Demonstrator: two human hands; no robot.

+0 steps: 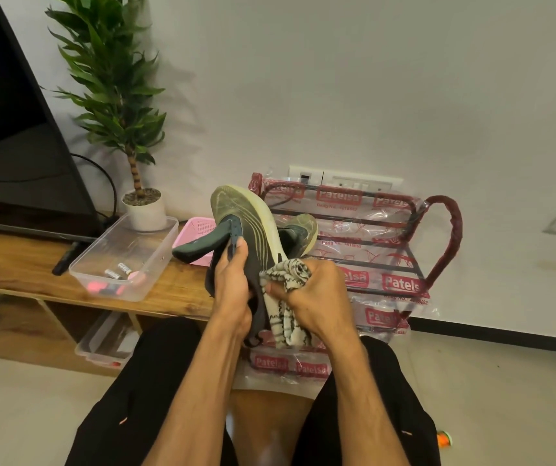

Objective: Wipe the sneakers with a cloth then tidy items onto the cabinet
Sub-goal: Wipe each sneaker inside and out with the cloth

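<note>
The left hand holds the sneaker above the lap, fingers gripping its collar, toe tilted up and away, so its side faces the right hand, whose fingers press the bunched cloth against it; the cabinet waits at left

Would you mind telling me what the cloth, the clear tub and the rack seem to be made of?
Cloth: soft knitted or terry fabric, fuzzy, cream with black lines. Clear tub: transparent plastic, glossy. Rack: likely thin dark metal bars, wrapped in printed plastic film.
</note>
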